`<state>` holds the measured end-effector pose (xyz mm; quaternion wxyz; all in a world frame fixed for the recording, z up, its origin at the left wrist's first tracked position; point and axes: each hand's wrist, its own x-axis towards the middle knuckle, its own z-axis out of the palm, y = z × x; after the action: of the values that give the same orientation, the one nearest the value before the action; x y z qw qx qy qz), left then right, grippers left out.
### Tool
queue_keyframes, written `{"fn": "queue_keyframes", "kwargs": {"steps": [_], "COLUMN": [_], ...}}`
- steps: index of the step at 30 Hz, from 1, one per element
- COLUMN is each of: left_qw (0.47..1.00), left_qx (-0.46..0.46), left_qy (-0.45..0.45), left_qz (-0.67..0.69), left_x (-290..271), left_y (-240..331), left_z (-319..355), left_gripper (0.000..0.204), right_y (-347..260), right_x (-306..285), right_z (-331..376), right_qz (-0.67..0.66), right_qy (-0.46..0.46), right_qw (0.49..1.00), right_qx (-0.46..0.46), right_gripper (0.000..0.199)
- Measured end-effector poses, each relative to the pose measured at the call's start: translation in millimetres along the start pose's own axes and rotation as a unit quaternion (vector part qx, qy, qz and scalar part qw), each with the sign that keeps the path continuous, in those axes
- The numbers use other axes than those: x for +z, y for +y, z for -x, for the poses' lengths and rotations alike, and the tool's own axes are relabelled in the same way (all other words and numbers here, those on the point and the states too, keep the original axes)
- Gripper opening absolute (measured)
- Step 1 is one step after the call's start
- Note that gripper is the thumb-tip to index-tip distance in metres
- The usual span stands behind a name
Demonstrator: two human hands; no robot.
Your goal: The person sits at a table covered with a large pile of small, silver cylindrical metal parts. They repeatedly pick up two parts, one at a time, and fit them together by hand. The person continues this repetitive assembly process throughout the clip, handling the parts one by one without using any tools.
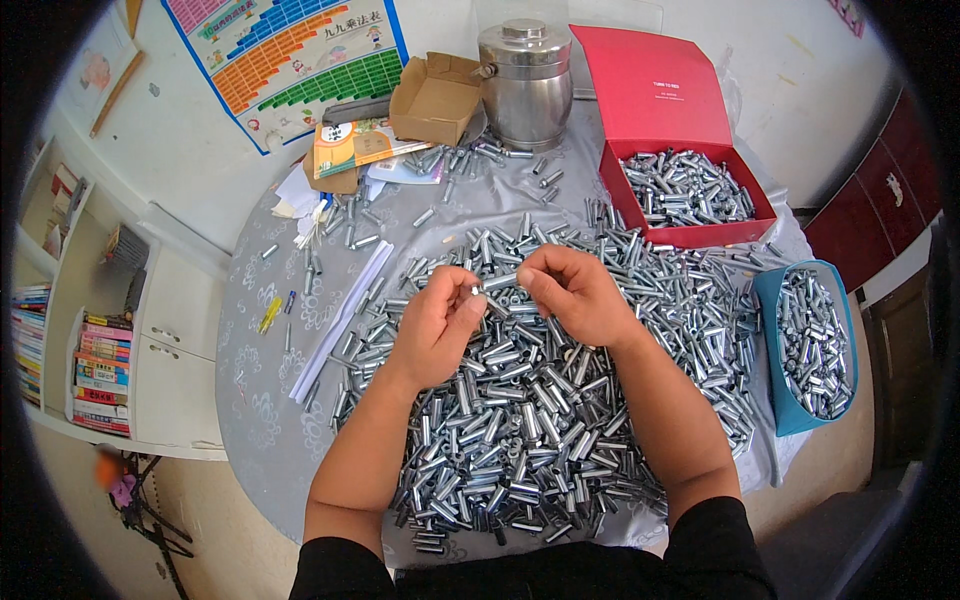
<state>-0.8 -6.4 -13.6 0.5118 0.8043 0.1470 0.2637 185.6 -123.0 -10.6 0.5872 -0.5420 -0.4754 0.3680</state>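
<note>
Above a wide heap of shiny metal sleeves (pixel 500 400), my two hands are close together. My right hand (pixel 580 295) pinches a short silver metal sleeve (pixel 500 283) between thumb and fingers, its free end pointing left. My left hand (pixel 437 325) is closed in a pinch near that end, on a small shiny metal piece (pixel 475 291). Its kind is too small to tell, and I cannot tell whether it touches the sleeve. Beneath and around both hands, loose sleeves lie in all directions.
A red box (pixel 690 237) and a blue fabric bin (pixel 808 418) at the right hold assembled metal pieces. Behind the heap stand a steel container (pixel 528 90) and a small open cardboard box (pixel 432 100). A long white strip (pixel 343 322) lies left of the heap on the grey-covered table (pixel 250 380).
</note>
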Motion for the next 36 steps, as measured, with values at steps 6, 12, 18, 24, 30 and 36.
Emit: {"fn": "queue_keyframes", "kwargs": {"steps": [6,12,18,24,30,36], "left_qw": [0.996,0.998,1.000,0.999,0.998,0.994], "left_qx": [-0.032,-0.029,-0.021,-0.026,-0.045,0.072], "left_qy": [-0.001,0.000,0.001,0.021,0.002,0.067], "left_qz": [0.085,0.055,0.020,0.041,0.042,-0.056], "left_x": [-1,1,-1,5,-8,6], "left_y": [-7,-1,0,4,-17,8], "left_z": [1,0,-1,-1,4,-5], "left_gripper": [0.022,0.029,0.028,0.026,0.024,0.023], "right_y": [1,-1,1,3,2,1], "right_x": [0,0,1,0,1,1], "right_z": [0,-1,0,0,0,0], "right_qz": [-0.008,0.013,-0.004,-0.006,-0.009,-0.005], "right_qy": [0.005,-0.005,0.010,0.011,0.015,-0.006], "right_qw": [1.000,1.000,1.000,1.000,1.000,1.000], "right_qx": [0.004,0.005,-0.003,-0.001,0.000,0.005], "right_gripper": [0.020,0.015,0.020,0.020,0.019,0.019]}}
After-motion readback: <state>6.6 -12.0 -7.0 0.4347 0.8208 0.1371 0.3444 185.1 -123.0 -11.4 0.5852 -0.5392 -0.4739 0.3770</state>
